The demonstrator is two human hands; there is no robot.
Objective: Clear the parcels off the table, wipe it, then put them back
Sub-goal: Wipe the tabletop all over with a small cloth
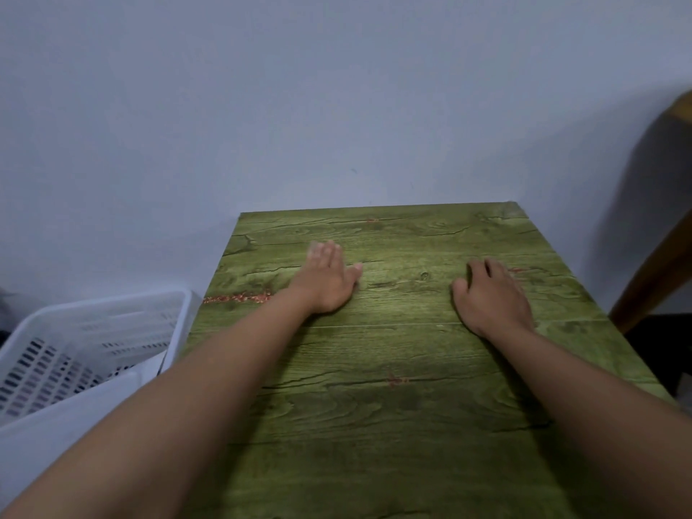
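Note:
A green wood-grain table [393,368] fills the middle of the view, its far edge against a pale wall. My left hand [329,279] lies flat on the left part of the tabletop, fingers straight and together, holding nothing. My right hand [490,297] rests on the right part of the top, palm down, with its fingers loosely bent at the tips and nothing in it. No parcel and no cloth shows in the view.
A white slotted plastic basket [56,368] stands low at the table's left side, close to its edge. A brown wooden piece of furniture [659,264] stands at the right. The wall [337,106] runs right behind the table.

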